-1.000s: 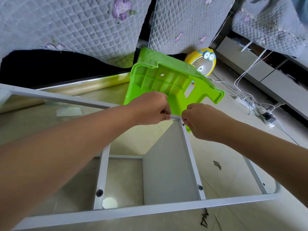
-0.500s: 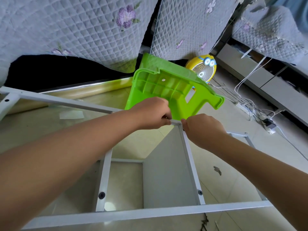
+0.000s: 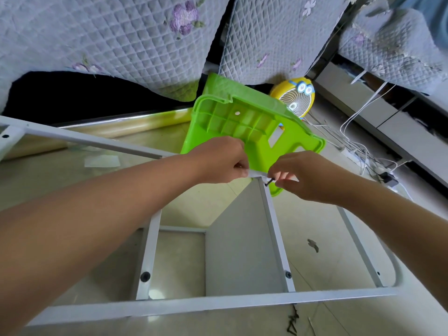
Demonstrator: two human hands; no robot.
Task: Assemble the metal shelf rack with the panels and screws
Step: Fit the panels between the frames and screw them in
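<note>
Closest in, a few dark loose screws (image 3: 292,323) lie on the floor (image 3: 322,214) just beyond the rack's white front rail (image 3: 218,304). Two uprights (image 3: 148,251) are bolted to that rail, with a grey panel (image 3: 240,238) standing between them. At the panel's top corner the left hand (image 3: 223,161) curls round the metal edge and grips it. The right hand (image 3: 303,175) pinches a small black screw (image 3: 268,182) at the far end of the right-side upright. Beyond them a green plastic stool (image 3: 242,122) lies tipped over, with a yellow fan (image 3: 294,98) behind it.
</note>
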